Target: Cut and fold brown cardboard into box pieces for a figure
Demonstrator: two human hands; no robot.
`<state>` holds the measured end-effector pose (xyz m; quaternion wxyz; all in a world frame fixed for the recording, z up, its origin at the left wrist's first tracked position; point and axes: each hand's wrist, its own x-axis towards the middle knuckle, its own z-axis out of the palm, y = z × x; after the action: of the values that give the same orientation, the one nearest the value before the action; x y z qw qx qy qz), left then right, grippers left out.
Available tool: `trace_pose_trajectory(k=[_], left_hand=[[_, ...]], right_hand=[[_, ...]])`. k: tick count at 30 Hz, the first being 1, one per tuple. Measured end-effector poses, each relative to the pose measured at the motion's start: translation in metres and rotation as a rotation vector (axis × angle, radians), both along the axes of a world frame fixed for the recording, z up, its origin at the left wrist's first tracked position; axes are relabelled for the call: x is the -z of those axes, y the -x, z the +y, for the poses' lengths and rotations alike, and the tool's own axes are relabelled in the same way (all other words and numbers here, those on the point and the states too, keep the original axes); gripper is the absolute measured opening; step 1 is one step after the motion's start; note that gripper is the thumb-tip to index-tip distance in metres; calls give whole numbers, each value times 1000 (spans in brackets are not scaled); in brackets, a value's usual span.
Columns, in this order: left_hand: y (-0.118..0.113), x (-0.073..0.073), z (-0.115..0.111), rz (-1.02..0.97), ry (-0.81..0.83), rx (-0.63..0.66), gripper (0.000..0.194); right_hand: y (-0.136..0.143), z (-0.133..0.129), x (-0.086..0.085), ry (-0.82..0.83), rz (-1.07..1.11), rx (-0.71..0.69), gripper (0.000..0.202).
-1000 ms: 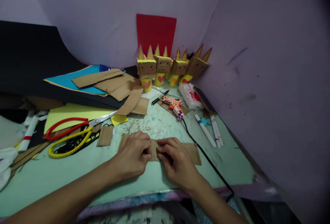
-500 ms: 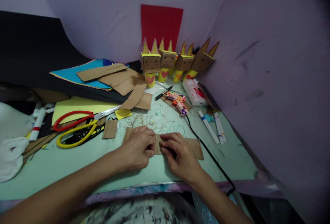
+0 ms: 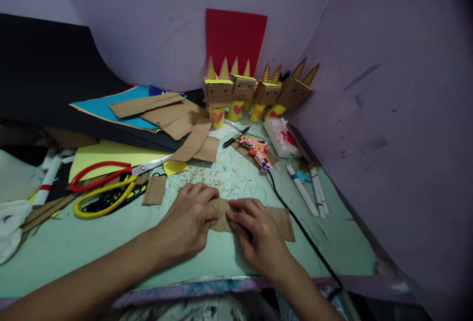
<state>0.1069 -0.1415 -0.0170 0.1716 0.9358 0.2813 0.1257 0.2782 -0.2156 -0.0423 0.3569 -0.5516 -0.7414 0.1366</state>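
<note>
A brown cardboard strip (image 3: 284, 223) lies on the pale green tabletop in front of me, with a crease or seam near its middle. My left hand (image 3: 192, 218) is closed over its left part, thumb and fingers on the card. Close beside it, my right hand (image 3: 258, 235) pinches the strip near the crease, fingertips pressed together. The strip's right end sticks out past my right hand; its left end is hidden under my left hand. A small cardboard piece (image 3: 154, 190) lies left of my hands.
Large red-and-yellow-handled scissors (image 3: 142, 168) lie at left by black cord. Beyond my hands sit a flower-patterned glue gun (image 3: 256, 151) with a black cable (image 3: 306, 237), a pen (image 3: 236, 137), markers (image 3: 303, 190), a tissue pack (image 3: 281, 138) and cardboard figures (image 3: 219, 95). Cardboard sheets (image 3: 175, 116) are piled back left.
My left hand's curled fingers have straightened somewhat and shifted a little left. The strip's left end, visible earlier, is now covered. My right hand keeps its pinch. The view has shifted slightly.
</note>
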Motion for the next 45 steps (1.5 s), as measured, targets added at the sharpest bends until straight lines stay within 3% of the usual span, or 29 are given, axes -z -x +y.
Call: trace_pose_trajectory(k=[5, 9, 12, 15, 26, 33, 39, 45], left_hand=[[0, -3, -2, 18, -31, 8, 21], [12, -9, 3, 11, 23, 126, 17], [20, -13, 7, 21, 49, 179, 34], [22, -16, 7, 36, 32, 155, 37], [17, -22, 7, 64, -22, 173, 20], [17, -13, 14, -8, 13, 203, 19], [18, -7, 16, -75, 39, 228, 14], [15, -11, 10, -113, 55, 264, 21]], right_hand=[[2, 1, -3, 15, -168, -9, 18], [-2, -6, -6, 12, -214, -44, 21], [-13, -13, -8, 35, -261, -29, 36], [-24, -16, -11, 81, -320, 31, 51], [-22, -13, -23, 204, -350, 10, 40], [-27, -2, -20, 256, -192, 17, 54], [-20, 24, -23, 413, -80, 43, 37], [-16, 45, -23, 633, 305, -25, 23]])
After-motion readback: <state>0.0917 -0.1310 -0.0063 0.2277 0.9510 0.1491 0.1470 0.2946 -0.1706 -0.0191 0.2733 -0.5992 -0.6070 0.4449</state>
